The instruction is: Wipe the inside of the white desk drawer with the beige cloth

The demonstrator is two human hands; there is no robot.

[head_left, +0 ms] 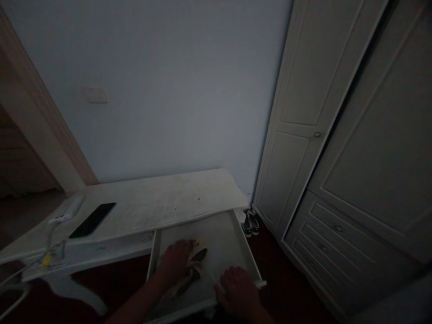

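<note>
Far left, beyond the left fingers, a white device lies on the counter, and nearer to them a dark phone lies flat. Now the drawer: it's pulled out, not shut, so closing is undone as things stand. The left hand is inside, fingers bent at the crumpled cloth; whether they pinch it or just rest there, I can't tell. The cloth lies in the drawer, beside and partly under those fingers, bunched, neither laid flat nor lifted out. Across to the right hand: fingers partly curled over the drawer's front edge, apart from the cloth; I can't tell how firm any grip is. Past the right fingers, dark shoes sit on the floor, and farther right stands the wardrobe, doors shut.
</note>
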